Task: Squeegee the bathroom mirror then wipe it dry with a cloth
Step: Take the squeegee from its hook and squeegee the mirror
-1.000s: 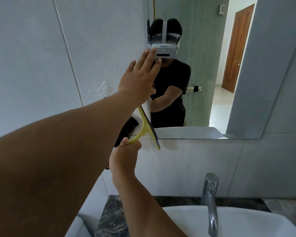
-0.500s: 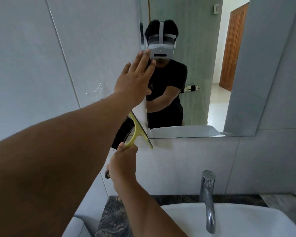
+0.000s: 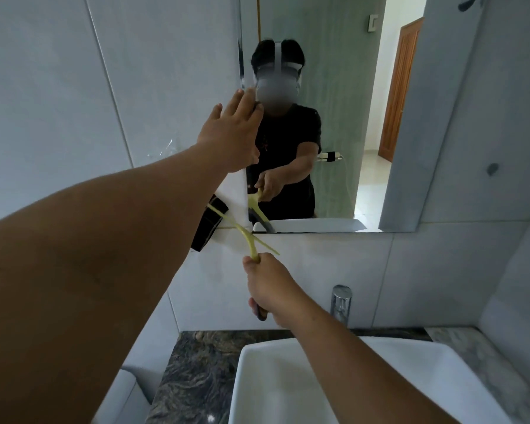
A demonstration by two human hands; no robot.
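A person cleans a bathroom mirror (image 3: 334, 117) above a white sink (image 3: 318, 377), seen from a head-worn camera. The left hand (image 3: 230, 133) is spread open, fingers straight, its tips over the mirror's left edge where the glass meets the grey wall tile (image 3: 74, 87); whether the palm presses flat cannot be told. The right hand (image 3: 268, 287) is closed around the handle of a yellow squeegee (image 3: 245, 234), whose head sits blurred at the mirror's lower left corner, crossing from the glass onto the tile just below its bottom edge. That position suggests a downward stroke on the leftmost strip is at or near its end. No streaks or water can be made out on the glass, so how much of the mirror is done cannot be judged. No cloth is visible; the drying wipe appears still to come. A chrome tap (image 3: 341, 304) stands behind the sink on the dark stone surface (image 3: 196, 377).
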